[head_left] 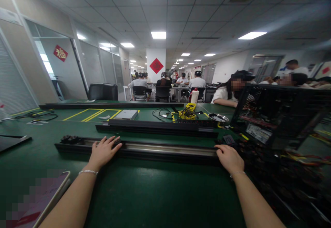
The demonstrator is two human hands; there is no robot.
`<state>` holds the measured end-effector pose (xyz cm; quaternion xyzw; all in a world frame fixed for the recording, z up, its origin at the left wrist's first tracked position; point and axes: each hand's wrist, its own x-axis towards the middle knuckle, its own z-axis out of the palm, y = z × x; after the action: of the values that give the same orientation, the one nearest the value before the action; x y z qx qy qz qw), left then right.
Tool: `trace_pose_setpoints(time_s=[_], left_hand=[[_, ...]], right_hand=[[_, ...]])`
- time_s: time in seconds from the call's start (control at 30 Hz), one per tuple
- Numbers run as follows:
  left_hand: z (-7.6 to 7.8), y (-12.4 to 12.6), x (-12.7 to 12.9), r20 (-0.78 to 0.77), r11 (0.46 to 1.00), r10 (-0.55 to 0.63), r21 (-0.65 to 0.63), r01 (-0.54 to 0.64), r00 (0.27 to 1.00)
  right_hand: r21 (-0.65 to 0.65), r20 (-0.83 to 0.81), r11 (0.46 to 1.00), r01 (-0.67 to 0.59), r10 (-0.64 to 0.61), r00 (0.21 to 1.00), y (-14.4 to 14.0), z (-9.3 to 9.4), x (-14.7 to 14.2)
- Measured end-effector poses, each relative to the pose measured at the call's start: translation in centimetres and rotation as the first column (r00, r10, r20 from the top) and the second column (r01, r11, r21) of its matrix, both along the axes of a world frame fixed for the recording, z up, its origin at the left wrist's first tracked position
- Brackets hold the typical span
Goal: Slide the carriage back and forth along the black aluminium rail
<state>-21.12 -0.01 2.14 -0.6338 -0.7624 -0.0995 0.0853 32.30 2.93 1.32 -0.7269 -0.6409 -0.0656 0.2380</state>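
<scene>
Resting across the green mat is a long black rail [160, 150], a straight bar with a pale metallic strip running down its top face, and both hands are on it. The left hand [103, 151] lies flat near the rail's left end, fingers spread wide over the top, a thin silver bracelet [88, 172] on the wrist. The right hand [229, 157] sits at the rail's right end, fingers curled loosely over the edge; whether it truly grips, I cannot tell. Another fine bracelet circles that wrist too.

Just behind, a second black rail [155, 127] lies parallel, matte and ribbed along its side. Farther back a third long dark bar [111, 106] runs along the table's far edge. The table [144, 193] is covered in smooth dark green matting with yellow tape lines near a flat grey box [126, 114].

To the right, a black open metal frame [279, 114] stands with tangled red and yellow wires [292, 169] spilling below it, blurred. A yellow object [188, 112] and a shallow round metal dish [218, 117] sit beyond the rails. At lower left a flat device [38, 200] with a pale rim lies on the mat. People sit at tables further down the room.
</scene>
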Motion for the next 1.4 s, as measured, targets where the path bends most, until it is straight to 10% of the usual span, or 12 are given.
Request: trace_pose_setpoints(time_s=[1.4], left_hand=[[0.24, 0.36, 0.55, 0.006, 0.992, -0.120, -0.035, 0.120, 0.993]], right_hand=[[-0.009, -0.008, 1.000, 0.008, -0.008, 1.000, -0.03, 0.07, -0.02]])
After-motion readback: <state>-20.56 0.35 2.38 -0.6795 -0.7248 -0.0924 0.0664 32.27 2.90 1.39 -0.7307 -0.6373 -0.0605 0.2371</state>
